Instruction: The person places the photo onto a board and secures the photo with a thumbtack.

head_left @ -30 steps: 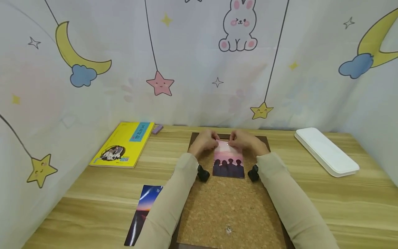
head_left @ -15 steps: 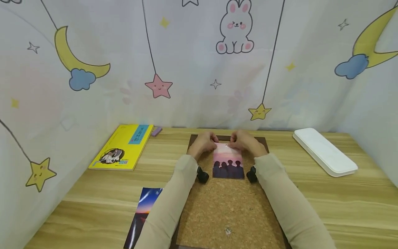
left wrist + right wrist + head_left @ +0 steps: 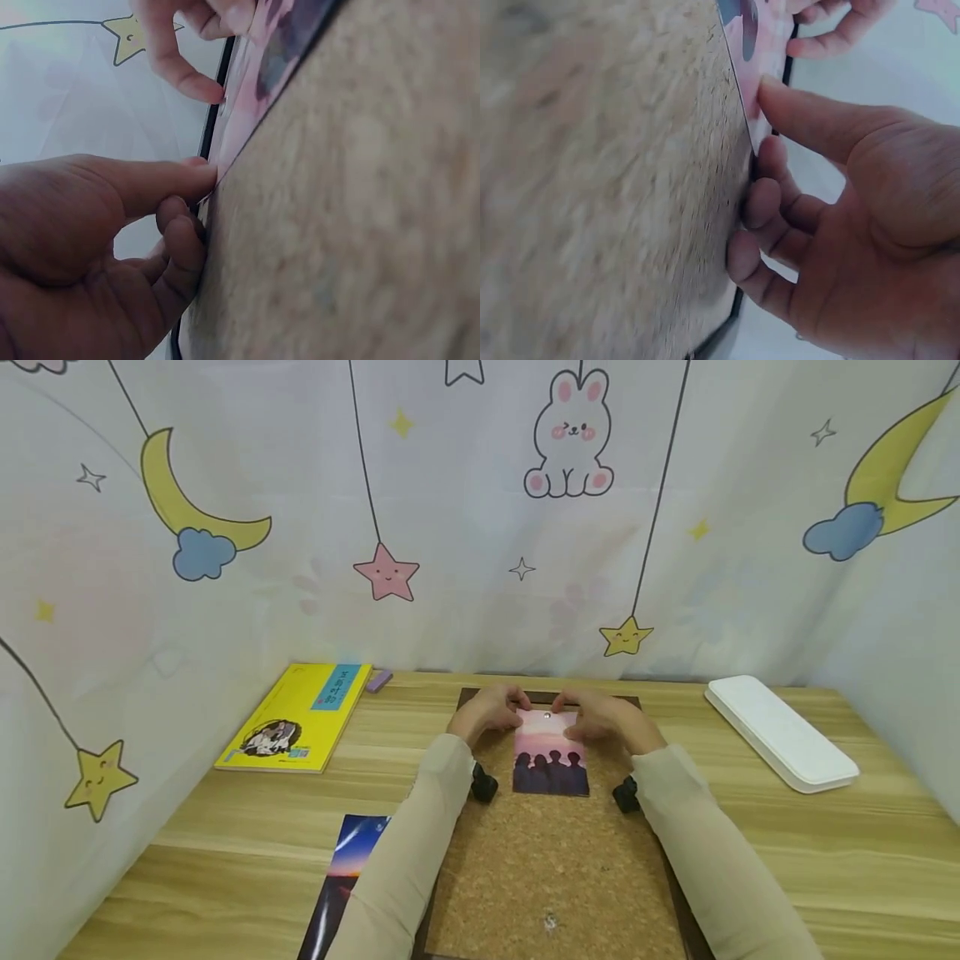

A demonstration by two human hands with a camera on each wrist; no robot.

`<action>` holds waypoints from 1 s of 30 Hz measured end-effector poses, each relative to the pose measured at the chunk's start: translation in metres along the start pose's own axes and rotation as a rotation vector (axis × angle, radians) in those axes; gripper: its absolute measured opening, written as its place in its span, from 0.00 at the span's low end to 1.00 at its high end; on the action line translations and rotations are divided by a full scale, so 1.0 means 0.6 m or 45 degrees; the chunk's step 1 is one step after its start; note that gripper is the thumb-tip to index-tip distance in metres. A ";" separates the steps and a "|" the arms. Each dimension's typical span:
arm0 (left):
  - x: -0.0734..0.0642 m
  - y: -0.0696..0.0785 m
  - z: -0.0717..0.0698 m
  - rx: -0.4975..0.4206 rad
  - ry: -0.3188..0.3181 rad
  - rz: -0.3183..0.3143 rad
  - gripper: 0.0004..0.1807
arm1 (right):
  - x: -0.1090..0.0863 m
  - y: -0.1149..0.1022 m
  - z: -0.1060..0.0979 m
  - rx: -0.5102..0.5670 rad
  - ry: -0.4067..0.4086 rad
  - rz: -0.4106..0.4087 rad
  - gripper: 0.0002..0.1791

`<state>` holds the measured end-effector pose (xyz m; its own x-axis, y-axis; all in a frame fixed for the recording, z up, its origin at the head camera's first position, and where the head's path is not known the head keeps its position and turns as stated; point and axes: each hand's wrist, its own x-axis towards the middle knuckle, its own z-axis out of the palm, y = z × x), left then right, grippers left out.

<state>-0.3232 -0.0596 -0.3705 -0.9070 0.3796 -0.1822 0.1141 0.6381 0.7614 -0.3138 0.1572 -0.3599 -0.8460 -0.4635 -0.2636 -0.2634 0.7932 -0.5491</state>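
Note:
A pink photo card [image 3: 550, 758] with dark silhouettes of people lies on the upper part of the cork board [image 3: 555, 860]. A small silver pin head [image 3: 547, 716] shows at the card's top middle. My left hand [image 3: 491, 712] pinches the upper left corner, its thumb [image 3: 172, 184] lying over the card in the left wrist view. At the upper right, my right hand [image 3: 600, 720] touches the card with its thumb [image 3: 802, 112]. Its other fingers [image 3: 761, 202] are bent loosely by the card's corner and the board, apart from the thumb.
A sunset photo card [image 3: 345, 877] lies left of the board, partly under the left sleeve. Behind it are a yellow book [image 3: 300, 718] and a purple eraser-like block [image 3: 379, 681]. A white case [image 3: 782, 732] stands at right. Another shiny pin-like spot [image 3: 551, 922] shows low on the cork.
My right hand has moved off the pin at the top middle to the card's right corner, its thumb and fingers spreading. The left hand has stayed at the left corner.

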 end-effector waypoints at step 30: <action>-0.087 0.015 -0.016 0.911 -0.280 0.072 0.40 | -0.098 -0.003 0.017 -0.234 -0.097 0.018 0.42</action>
<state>-0.2789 -0.0802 -0.3479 -0.7986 0.5019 -0.3321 0.4619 0.8649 0.1962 -0.2588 0.1791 -0.3512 -0.8145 -0.4747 -0.3336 -0.3376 0.8554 -0.3929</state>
